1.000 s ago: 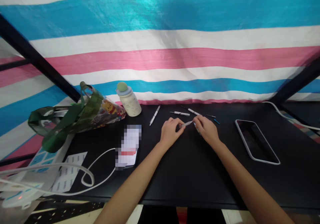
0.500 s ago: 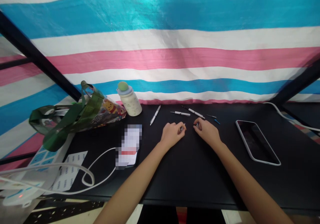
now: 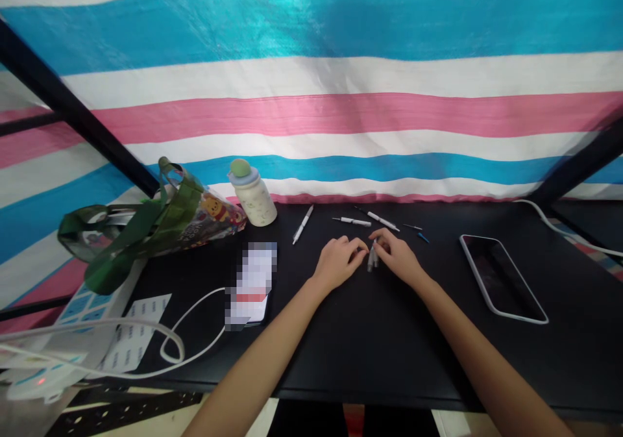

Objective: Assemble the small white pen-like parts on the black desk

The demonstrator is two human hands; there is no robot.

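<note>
Pinched between the fingers of my right hand (image 3: 396,255) are slim grey-white pen parts (image 3: 372,259), lying close together and pointing down toward the black table. Just left of them, my left hand (image 3: 337,263) rests with its fingers curled in and thumb near the fingertips; what it holds, if anything, is hidden. Beyond the hands lie a white pen (image 3: 303,224), a second white pen (image 3: 354,221) and a third white pen (image 3: 383,221) with a dark tip. A thin refill (image 3: 412,226) and a small blue piece (image 3: 423,237) are right of these.
At the left are a pale bottle (image 3: 256,200), a green-handled bag (image 3: 185,219), a lit phone (image 3: 253,284) with a white cable (image 3: 195,304), and a printed sheet (image 3: 139,333). A dark-screened phone (image 3: 503,278) lies at the right. A striped sheet (image 3: 341,119) hangs behind the table.
Both hands were apart, each with a grey piece. They have come closer together, and the grey pieces now sit side by side at my right fingertips. The pens have stayed put.
</note>
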